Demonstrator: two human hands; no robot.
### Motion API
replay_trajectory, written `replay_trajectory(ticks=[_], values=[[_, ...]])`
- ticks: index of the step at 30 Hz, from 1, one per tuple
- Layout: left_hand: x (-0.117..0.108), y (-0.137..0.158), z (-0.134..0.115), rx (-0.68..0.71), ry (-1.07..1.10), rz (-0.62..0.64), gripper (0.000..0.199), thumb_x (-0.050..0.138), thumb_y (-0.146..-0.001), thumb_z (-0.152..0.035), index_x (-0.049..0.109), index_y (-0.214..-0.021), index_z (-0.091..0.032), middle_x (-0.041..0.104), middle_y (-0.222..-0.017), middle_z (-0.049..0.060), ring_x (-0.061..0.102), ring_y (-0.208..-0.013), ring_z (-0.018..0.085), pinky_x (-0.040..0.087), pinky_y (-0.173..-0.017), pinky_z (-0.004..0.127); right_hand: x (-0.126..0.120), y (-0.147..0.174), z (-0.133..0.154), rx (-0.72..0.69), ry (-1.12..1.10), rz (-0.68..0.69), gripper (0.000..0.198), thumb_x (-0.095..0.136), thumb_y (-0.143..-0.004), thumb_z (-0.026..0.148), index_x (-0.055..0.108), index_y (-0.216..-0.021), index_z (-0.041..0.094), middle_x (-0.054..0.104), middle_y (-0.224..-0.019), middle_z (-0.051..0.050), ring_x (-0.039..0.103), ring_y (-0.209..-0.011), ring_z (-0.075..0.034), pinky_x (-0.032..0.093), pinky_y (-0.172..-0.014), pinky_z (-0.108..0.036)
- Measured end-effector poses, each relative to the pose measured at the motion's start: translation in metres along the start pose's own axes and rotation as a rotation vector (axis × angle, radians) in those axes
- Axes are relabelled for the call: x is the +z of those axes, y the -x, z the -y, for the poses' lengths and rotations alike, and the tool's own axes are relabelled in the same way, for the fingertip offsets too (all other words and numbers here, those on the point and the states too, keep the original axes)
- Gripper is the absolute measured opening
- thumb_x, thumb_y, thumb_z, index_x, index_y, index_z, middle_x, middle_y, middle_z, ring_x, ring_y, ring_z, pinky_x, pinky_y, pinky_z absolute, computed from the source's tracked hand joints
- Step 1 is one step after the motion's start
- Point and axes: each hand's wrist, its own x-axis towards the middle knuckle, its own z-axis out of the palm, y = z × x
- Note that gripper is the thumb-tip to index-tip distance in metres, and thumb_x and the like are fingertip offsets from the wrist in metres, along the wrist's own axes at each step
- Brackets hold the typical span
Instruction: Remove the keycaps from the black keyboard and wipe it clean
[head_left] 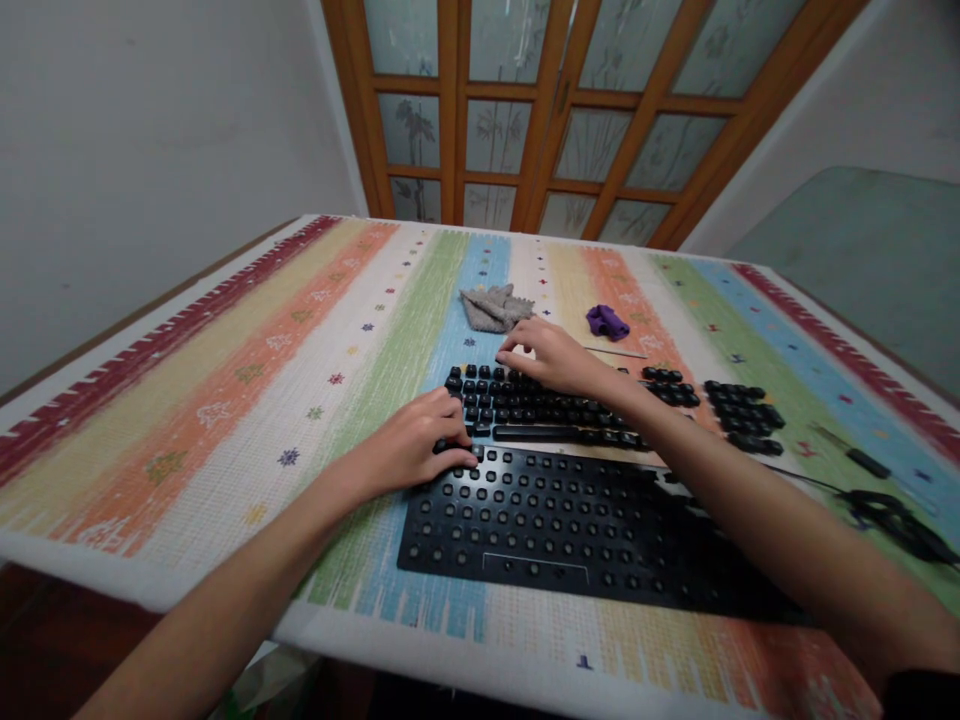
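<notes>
My right hand (547, 355) reaches over the laid-out rows of black keycaps (536, 408), thumb and forefinger pinched, with a small dark piece at their tips that looks like a keycap. My left hand (421, 440) rests at the upper left corner of a black keyboard (525, 515) whose switches are mostly bare. Its fingers are curled and its thumb lies on the board's top edge; what is between them is partly hidden. One keycap (478, 454) sits at that corner beside the thumb. My right forearm covers part of the keyboard's right side.
Beyond the keycaps lie a crumpled grey cloth (495, 307), a purple cloth (607, 322) and a thin rod (616, 352). More keycaps (742, 412) are grouped at right. A coiled black cable (896, 522) and a dark-handled tool (866, 461) lie on the striped tablecloth (330, 400).
</notes>
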Motion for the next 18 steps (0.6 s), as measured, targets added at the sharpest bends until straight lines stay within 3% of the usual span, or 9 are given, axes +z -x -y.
replay_trajectory(ticks=[5,10,18], values=[[0.001,0.001,0.000,0.013,-0.018,0.006,0.015,0.068,-0.091,-0.030,0.069,-0.083,-0.017,0.061,-0.085,0.005,0.054,-0.088,0.021,0.045,-0.080,0.036,-0.011,0.035,0.037,-0.123,-0.085,0.079,0.024,0.053,-0.100,0.030,0.071,-0.100,0.015,0.068,-0.094,-0.010,0.060,-0.092,-0.022,0.047,-0.087,-0.037],[0.000,0.000,-0.001,-0.002,-0.066,0.005,0.015,0.067,-0.091,-0.032,0.070,-0.084,-0.018,0.060,-0.086,0.004,0.054,-0.088,0.022,0.045,-0.082,0.037,0.000,0.064,0.064,-0.155,-0.180,0.126,0.022,0.054,-0.099,0.027,0.071,-0.107,0.016,0.068,-0.098,-0.009,0.060,-0.094,-0.020,0.049,-0.087,-0.036],[-0.002,-0.001,-0.012,0.018,-0.053,-0.049,0.016,0.063,-0.092,-0.030,0.070,-0.097,-0.017,0.060,-0.089,0.006,0.054,-0.090,0.022,0.045,-0.078,0.035,0.019,0.077,0.081,-0.160,-0.081,0.052,0.029,0.048,-0.102,0.029,0.071,-0.107,0.012,0.067,-0.095,-0.012,0.056,-0.090,-0.022,0.050,-0.080,-0.037]])
